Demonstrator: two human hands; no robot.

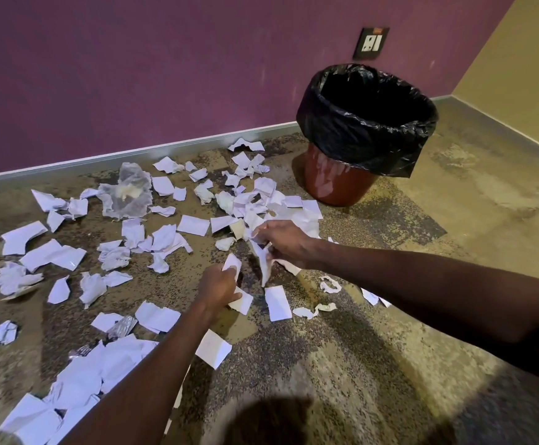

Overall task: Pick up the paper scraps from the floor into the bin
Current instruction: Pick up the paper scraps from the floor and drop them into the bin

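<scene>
Bin [342,184] up and to the right, against the purple wall [133,75] near the corner, black liner [367,136] folded over the rim, mouth open and tilted toward the camera. Right hand [282,240] closer to it than the left, with a heap of scraps and a little bare carpet [390,316] between. Fingers of that hand curled round a bunch of white paper [263,261], a long torn piece hanging down from the grip toward the floor, its long axis near vertical. Left hand [218,285] lower and nearer the camera, pinching a couple of small pieces [232,262] between thumb and fingers (one poking up past the fingertips, another showing under the palm). Both hands full, neither wide.

Scraps [194,224] everywhere else: a dense patch just beyond the right hand reaching almost to the foot of the bin, a wide scatter off to the left along the wall, a big pile at the lower left by the left forearm, a few loose bits under the right forearm. Also a crumpled see-through sheet [130,194] and bits of foil [122,326] among them.

Probably a short swing up and right for the right hand, a longer reach across for the left. Hanging strip likely to flutter or slip on the way, so best lifted clear over the rim. Most of the job not yet done.
</scene>
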